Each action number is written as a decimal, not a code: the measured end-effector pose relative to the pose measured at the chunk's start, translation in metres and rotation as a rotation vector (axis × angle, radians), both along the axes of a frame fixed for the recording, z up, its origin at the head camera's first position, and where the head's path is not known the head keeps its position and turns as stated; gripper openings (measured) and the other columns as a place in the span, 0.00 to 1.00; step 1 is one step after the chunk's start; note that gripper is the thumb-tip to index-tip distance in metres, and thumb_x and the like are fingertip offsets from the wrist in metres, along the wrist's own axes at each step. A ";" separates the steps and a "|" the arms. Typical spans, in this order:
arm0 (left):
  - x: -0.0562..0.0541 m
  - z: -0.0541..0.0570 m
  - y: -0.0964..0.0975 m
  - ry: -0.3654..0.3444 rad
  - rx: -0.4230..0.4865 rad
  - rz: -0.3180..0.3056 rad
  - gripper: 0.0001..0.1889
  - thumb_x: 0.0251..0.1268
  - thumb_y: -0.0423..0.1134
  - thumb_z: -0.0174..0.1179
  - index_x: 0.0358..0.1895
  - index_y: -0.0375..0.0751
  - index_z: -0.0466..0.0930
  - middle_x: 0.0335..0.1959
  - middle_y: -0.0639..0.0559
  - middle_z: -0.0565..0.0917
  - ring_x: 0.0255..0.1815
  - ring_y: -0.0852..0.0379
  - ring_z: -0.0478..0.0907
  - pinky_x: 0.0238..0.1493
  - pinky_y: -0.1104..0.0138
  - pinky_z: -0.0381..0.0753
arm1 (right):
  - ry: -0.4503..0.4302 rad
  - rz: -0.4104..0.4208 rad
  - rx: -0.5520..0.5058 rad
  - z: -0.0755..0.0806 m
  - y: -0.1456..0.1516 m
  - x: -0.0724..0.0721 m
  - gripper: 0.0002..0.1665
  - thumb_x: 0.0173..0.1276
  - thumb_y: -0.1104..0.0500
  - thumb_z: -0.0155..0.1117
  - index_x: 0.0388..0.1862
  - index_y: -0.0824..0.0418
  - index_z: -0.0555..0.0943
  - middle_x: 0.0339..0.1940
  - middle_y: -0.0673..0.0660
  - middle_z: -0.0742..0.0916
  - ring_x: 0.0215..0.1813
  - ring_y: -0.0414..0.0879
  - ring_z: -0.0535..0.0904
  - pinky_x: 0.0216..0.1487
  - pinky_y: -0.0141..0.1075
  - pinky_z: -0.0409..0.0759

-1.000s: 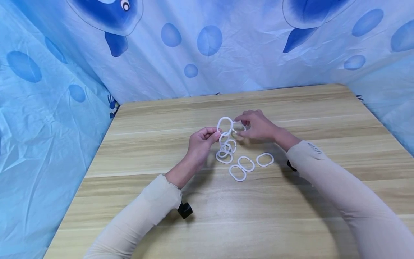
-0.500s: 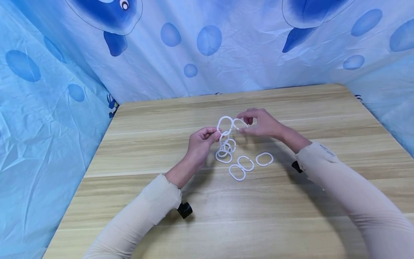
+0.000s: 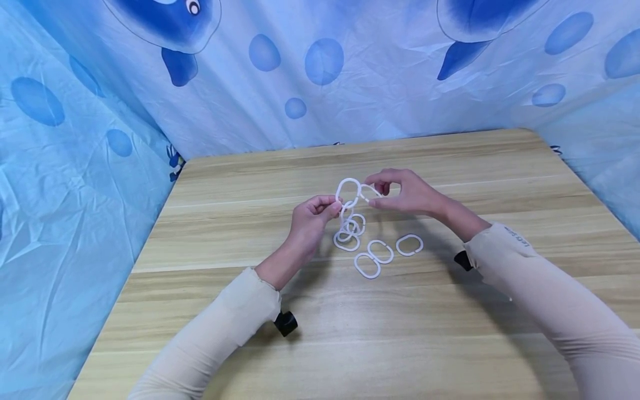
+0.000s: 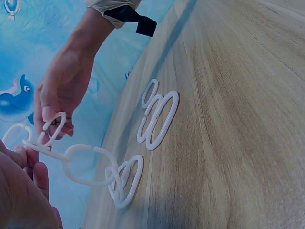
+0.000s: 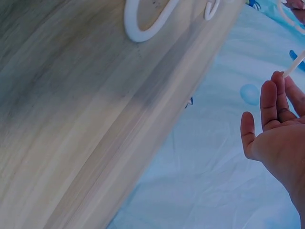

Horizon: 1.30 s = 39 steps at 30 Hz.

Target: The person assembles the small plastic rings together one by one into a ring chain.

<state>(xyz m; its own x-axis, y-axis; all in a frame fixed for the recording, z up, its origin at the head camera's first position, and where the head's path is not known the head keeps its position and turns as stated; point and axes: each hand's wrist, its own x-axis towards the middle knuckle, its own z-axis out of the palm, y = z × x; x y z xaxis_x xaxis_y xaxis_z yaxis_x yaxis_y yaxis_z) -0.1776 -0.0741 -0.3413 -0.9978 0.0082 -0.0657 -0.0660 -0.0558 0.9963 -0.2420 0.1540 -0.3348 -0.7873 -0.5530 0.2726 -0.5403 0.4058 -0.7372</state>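
White oval plastic rings, each with a small gap, are the objects here. My left hand pinches an upright ring between thumb and fingers. Below it hangs a chain of linked rings, its lower end resting on the table. My right hand pinches another ring between thumb and fingertips. That ring meets the right side of the upright one; in the left wrist view the held ring appears by the chain, though whether it is hooked through cannot be told. Only part of it shows in the right wrist view.
Two rings lie side by side on the wooden table, the lower-left one touching its neighbour. A single ring lies to their right. A blue curtain with printed sea animals hangs behind the table and along its sides.
My right hand has shifted slightly right with its ring, and the forearm has swung outward. My left hand and the loose rings stay put.
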 end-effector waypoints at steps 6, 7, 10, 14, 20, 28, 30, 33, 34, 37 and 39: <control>0.000 0.000 0.000 0.003 -0.007 0.000 0.08 0.64 0.31 0.62 0.43 0.29 0.81 0.31 0.52 0.85 0.35 0.61 0.79 0.48 0.67 0.78 | -0.022 0.018 -0.013 0.005 -0.003 0.006 0.22 0.58 0.60 0.72 0.52 0.62 0.82 0.32 0.57 0.81 0.39 0.49 0.75 0.44 0.32 0.71; 0.000 0.000 0.000 0.004 -0.008 -0.002 0.08 0.64 0.31 0.62 0.43 0.30 0.81 0.31 0.52 0.85 0.35 0.60 0.79 0.49 0.67 0.78 | -0.025 0.022 -0.011 0.006 -0.003 0.007 0.22 0.58 0.60 0.72 0.53 0.62 0.82 0.32 0.57 0.81 0.39 0.48 0.75 0.44 0.32 0.71; 0.000 0.000 0.000 0.006 -0.012 -0.013 0.10 0.64 0.31 0.62 0.44 0.28 0.81 0.31 0.53 0.84 0.36 0.59 0.79 0.50 0.66 0.78 | -0.029 0.029 -0.002 0.008 -0.004 0.008 0.23 0.59 0.59 0.71 0.53 0.62 0.81 0.32 0.55 0.81 0.40 0.48 0.75 0.44 0.32 0.71; 0.000 0.001 0.000 -0.014 -0.030 -0.022 0.12 0.64 0.32 0.62 0.47 0.27 0.80 0.33 0.53 0.84 0.38 0.57 0.79 0.52 0.66 0.77 | -0.038 0.027 -0.005 0.008 -0.004 0.009 0.22 0.59 0.59 0.70 0.53 0.62 0.81 0.32 0.55 0.81 0.40 0.47 0.75 0.45 0.32 0.72; 0.000 0.000 0.000 -0.031 -0.048 -0.023 0.11 0.63 0.32 0.63 0.45 0.29 0.81 0.33 0.54 0.83 0.40 0.54 0.79 0.52 0.66 0.77 | -0.058 0.005 -0.008 0.008 -0.006 0.010 0.22 0.60 0.59 0.70 0.53 0.64 0.81 0.31 0.55 0.81 0.38 0.47 0.75 0.45 0.32 0.72; -0.001 -0.002 0.001 -0.020 -0.052 -0.026 0.07 0.62 0.32 0.64 0.41 0.32 0.82 0.29 0.55 0.83 0.40 0.53 0.79 0.49 0.68 0.77 | -0.091 0.006 -0.007 0.011 -0.011 0.012 0.22 0.60 0.58 0.70 0.53 0.64 0.82 0.31 0.55 0.80 0.38 0.47 0.75 0.45 0.35 0.73; 0.000 -0.002 0.001 -0.017 -0.049 -0.031 0.07 0.62 0.31 0.64 0.41 0.32 0.82 0.29 0.55 0.84 0.40 0.53 0.79 0.49 0.68 0.77 | -0.092 0.006 -0.002 0.011 -0.012 0.011 0.22 0.60 0.57 0.69 0.53 0.64 0.82 0.31 0.56 0.80 0.39 0.48 0.74 0.45 0.36 0.73; 0.000 -0.002 0.000 -0.021 -0.047 -0.033 0.08 0.62 0.32 0.64 0.43 0.32 0.82 0.30 0.54 0.84 0.41 0.52 0.80 0.50 0.67 0.77 | -0.089 0.003 0.003 0.010 -0.011 0.011 0.22 0.61 0.57 0.69 0.53 0.64 0.82 0.31 0.56 0.80 0.39 0.47 0.74 0.45 0.37 0.72; 0.000 -0.002 0.000 -0.025 -0.047 -0.034 0.09 0.62 0.32 0.64 0.44 0.32 0.82 0.31 0.54 0.84 0.42 0.52 0.80 0.51 0.67 0.77 | -0.088 0.003 0.002 0.010 -0.011 0.011 0.22 0.61 0.57 0.68 0.53 0.64 0.82 0.31 0.56 0.80 0.39 0.47 0.74 0.45 0.38 0.72; 0.001 -0.002 -0.001 -0.036 -0.042 -0.036 0.12 0.63 0.33 0.63 0.48 0.32 0.81 0.33 0.53 0.83 0.45 0.50 0.79 0.53 0.66 0.77 | -0.081 -0.001 0.002 0.011 -0.011 0.012 0.21 0.61 0.57 0.68 0.52 0.65 0.82 0.31 0.55 0.80 0.39 0.47 0.74 0.44 0.37 0.72; 0.001 -0.002 -0.001 -0.039 -0.038 -0.029 0.13 0.63 0.33 0.64 0.49 0.33 0.80 0.34 0.53 0.82 0.45 0.51 0.79 0.53 0.66 0.76 | -0.079 -0.002 0.004 0.010 -0.012 0.011 0.20 0.61 0.58 0.69 0.51 0.65 0.82 0.30 0.55 0.79 0.38 0.47 0.73 0.44 0.36 0.71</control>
<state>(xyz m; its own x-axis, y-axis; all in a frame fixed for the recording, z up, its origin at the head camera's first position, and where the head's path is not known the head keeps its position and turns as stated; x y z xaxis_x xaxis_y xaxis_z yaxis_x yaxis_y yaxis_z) -0.1769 -0.0755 -0.3430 -0.9939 0.0343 -0.1050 -0.1056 -0.0156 0.9943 -0.2308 0.1423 -0.3248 -0.8076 -0.5520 0.2073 -0.4794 0.4100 -0.7760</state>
